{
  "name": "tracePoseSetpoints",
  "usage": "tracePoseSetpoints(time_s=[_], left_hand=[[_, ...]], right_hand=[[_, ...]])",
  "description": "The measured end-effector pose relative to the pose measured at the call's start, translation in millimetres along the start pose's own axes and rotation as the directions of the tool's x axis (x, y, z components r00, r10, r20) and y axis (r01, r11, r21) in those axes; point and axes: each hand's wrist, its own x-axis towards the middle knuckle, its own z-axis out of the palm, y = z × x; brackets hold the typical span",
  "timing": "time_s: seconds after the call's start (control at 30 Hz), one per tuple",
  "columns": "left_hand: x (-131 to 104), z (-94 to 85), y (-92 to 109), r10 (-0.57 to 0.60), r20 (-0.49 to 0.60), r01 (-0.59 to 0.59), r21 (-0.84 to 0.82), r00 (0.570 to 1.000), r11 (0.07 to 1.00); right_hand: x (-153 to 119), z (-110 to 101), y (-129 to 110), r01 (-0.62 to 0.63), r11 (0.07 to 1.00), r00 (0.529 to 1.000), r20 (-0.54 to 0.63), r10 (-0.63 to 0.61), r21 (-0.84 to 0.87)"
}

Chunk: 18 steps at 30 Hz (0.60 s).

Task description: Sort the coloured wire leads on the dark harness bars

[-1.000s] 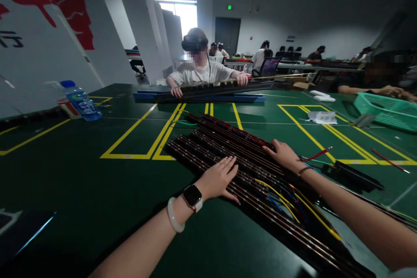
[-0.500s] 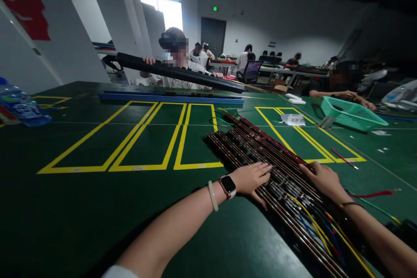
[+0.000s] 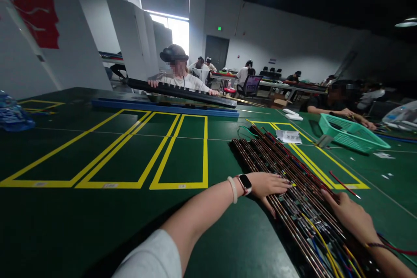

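A bundle of long black strips with copper-coloured rods and coloured wires [image 3: 260, 154] lies slantwise on the green table. Across its top my left hand [image 3: 269, 183] is laid with fingers stretched, the thumb down at the left edge. My right hand [image 3: 352, 215] grips the right edge, thumb on top; its other fingers are mostly hidden. Yellow wires [image 3: 321, 239] show among blue and red ones at the near end. A loose red wire [image 3: 343, 184] lies to the right of the bundle.
Yellow-taped rectangles [image 3: 206, 152] mark the green table [image 3: 97, 226]. A green basket [image 3: 355, 134] and a white packet [image 3: 289, 136] are at the right, a bottle [image 3: 14, 113] at far left. Opposite, a person holds a long black strip [image 3: 182, 91] above a blue rail [image 3: 163, 107].
The bundle has slid right with both my hands on it, off the edge of the third yellow rectangle. The view has shifted. The person opposite has lowered the black strip slightly.
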Motion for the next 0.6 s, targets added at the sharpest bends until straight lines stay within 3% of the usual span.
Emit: tracePoseSetpoints(time_s=[0.13,0.27,0.37,0.47,0.6], left_hand=[[3.3,0.7,-16.7,0.004,0.024,-0.007,0.124,1.0,0.992],[-11.4,-13.9,-8.3,-0.067,-0.053,0.078,0.246,0.996,0.966],[-41.0,-39.0,18.4,-0.178,-0.136,0.209,0.272,0.975,0.939],[-90.1,-70.7,57.1,-0.293,-0.15,0.322,0.242,0.944,0.915],[-172.8,-109.4,119.4,-0.402,-0.081,0.41,0.209,0.912,0.888]], right_hand=[[8.6,0.9,3.1,-0.055,0.998,0.998,-0.006,0.055,0.008],[10.8,-1.8,1.5,-0.058,0.998,0.998,0.001,0.058,0.012],[8.6,-4.4,-0.8,-0.066,0.998,0.998,0.012,0.066,0.016],[5.4,-8.6,-3.3,-0.072,0.997,0.997,0.0,0.072,0.007],[-1.6,-23.5,-18.2,-0.022,0.995,0.977,-0.215,0.0,-0.1]])
